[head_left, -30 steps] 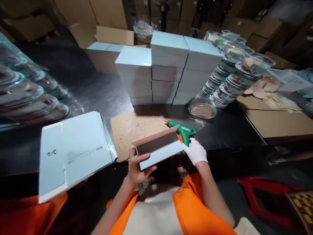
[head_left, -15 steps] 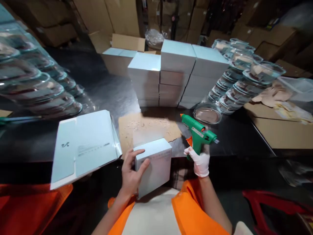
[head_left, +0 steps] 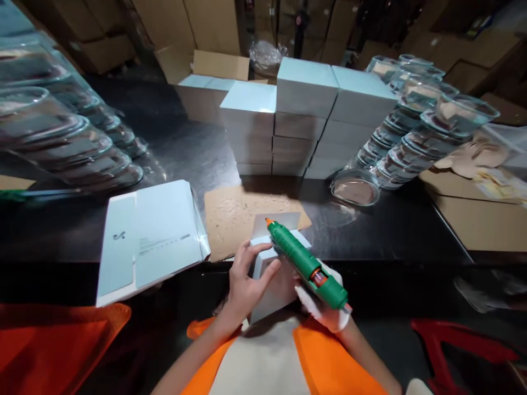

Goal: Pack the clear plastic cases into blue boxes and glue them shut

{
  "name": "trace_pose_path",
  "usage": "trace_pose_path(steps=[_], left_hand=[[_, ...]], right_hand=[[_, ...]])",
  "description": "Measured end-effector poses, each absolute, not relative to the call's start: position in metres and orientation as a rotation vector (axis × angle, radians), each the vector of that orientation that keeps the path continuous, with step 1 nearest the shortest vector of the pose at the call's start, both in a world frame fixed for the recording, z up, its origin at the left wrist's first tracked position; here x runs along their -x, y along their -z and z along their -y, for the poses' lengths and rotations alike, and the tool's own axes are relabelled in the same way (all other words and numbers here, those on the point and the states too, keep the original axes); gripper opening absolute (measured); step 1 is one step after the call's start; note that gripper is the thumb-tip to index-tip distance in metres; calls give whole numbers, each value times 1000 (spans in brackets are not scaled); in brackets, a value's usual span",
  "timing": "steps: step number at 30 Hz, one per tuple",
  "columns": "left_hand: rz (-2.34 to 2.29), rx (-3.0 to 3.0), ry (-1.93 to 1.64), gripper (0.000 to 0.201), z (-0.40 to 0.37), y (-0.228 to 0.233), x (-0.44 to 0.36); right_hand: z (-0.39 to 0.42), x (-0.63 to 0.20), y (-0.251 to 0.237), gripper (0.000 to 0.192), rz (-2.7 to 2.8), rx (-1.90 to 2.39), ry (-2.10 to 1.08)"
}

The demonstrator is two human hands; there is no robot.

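Note:
My bare left hand [head_left: 251,280] grips the left end of a small white box [head_left: 272,299], which leans against my body at the table's front edge. A flap [head_left: 275,222] stands up at the box's far side. My gloved right hand [head_left: 321,299] is wrapped round a green glue gun [head_left: 302,258], partly hidden beneath it. The gun lies slantwise over the box, and its orange nozzle points away to the left, close to the raised flap. Left of the box, flat folded white cartons [head_left: 160,236] lie stacked, overhanging the table edge.
A glue-spotted cardboard sheet [head_left: 230,211] lies on the dark table [head_left: 177,148]. Behind it stand stacked white boxes [head_left: 307,88]. Tall stacks of clear containers rise at left [head_left: 82,148] and right [head_left: 411,140]; one container [head_left: 356,189] lies tipped. An open carton [head_left: 206,101] stands farther back.
My right hand has brought the glue gun left, from beside the box to above it, and turned its nozzle forward. My left hand still holds the box, which appears farther right in view.

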State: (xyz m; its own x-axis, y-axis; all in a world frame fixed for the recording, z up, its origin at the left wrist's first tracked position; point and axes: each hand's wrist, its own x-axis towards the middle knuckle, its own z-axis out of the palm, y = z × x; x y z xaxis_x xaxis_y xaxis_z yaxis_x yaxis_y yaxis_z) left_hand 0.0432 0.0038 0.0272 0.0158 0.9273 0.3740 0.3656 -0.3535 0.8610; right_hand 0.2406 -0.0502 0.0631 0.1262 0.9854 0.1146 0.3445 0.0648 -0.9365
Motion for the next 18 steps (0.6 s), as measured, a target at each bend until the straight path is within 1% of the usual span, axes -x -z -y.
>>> trace_pose_path(steps=[5,7,9,11,14,18], left_hand=[[-1330,-1778,-1350,22,-2,-26,-45],[-1339,-1780,-1352,23,-2,-26,-44],[-1358,-1763,-1362,23,-1,-25,-42],[-1380,-1736,-1366,23,-1,-24,-38],[-1400,-1667,-1351,24,-2,-23,-33],[-1387,-1535,-1374,27,-5,-27,-29]], right_hand=[[38,-233,-67,11,1684,1414,-559],[36,-236,-63,10,1694,1421,-502],[38,-243,-56,13,1652,1455,-500],[40,-253,-48,18,1551,1487,-567],[41,-271,-39,26,1274,1530,-782],[21,-284,-35,39,969,1633,-1002]])
